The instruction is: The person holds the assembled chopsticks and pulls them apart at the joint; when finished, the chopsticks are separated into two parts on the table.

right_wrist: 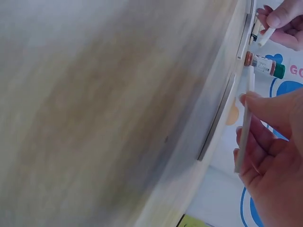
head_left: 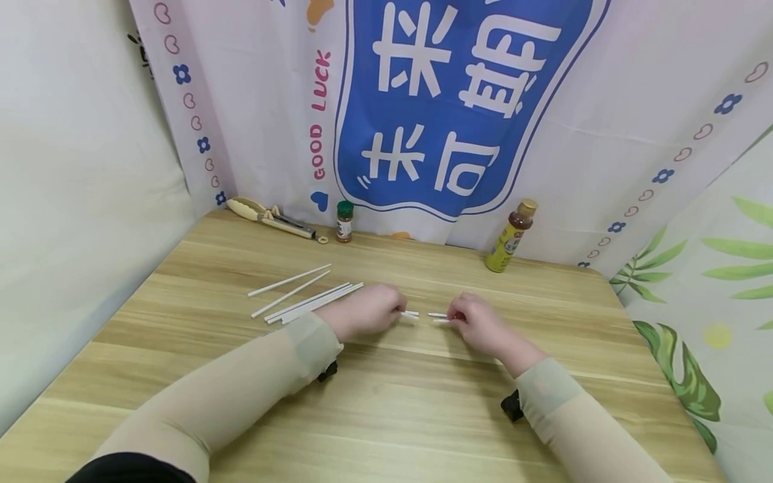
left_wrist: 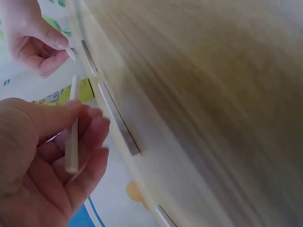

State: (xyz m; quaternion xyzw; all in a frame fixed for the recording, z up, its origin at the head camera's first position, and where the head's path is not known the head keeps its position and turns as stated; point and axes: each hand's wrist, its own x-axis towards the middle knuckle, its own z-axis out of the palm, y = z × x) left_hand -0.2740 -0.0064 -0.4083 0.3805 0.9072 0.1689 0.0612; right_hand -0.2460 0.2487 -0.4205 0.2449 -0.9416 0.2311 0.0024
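The left hand (head_left: pixel 371 312) pinches 1 slim white stick, the left-held stick (left_wrist: pixel 72 146), between thumb and fingertips, the other fingers loosely bent. The right hand (head_left: pixel 477 323) pinches 1 matching stick, the right-held stick (right_wrist: pixel 243 144), in the same way. The 2 held sticks point toward each other with a narrow gap between their ends, over the middle of the wooden table (head_left: pixel 386 416). In the head view the fingers hide most of each stick.

Beneath the hands, 2 more lie on the table, apart from each other: the left-lying stick (left_wrist: pixel 118 118) and the right-lying stick (right_wrist: pixel 218 116).

Just to the left, partly beside the left sleeve (head_left: pixel 241 379), lies a group of white sticks (head_left: pixel 291 294), at least 4, slanting from near left to far right; some lie so close together that the exact count is hard to make out.

Farther off, a green-capped seasoning jar (head_left: pixel 344 221) stands at the far edge, with reddish-brown contents below its label. On the far right stands a gold-capped bottle (head_left: pixel 507 238) with a yellow label; dark reddish brown shows at its shoulder. Print on the 2 labels is too small to read.

Tongs (head_left: pixel 272 218) lie in the far left corner. Behind hangs a printed cloth (head_left: pixel 266 121), cut off at the top.
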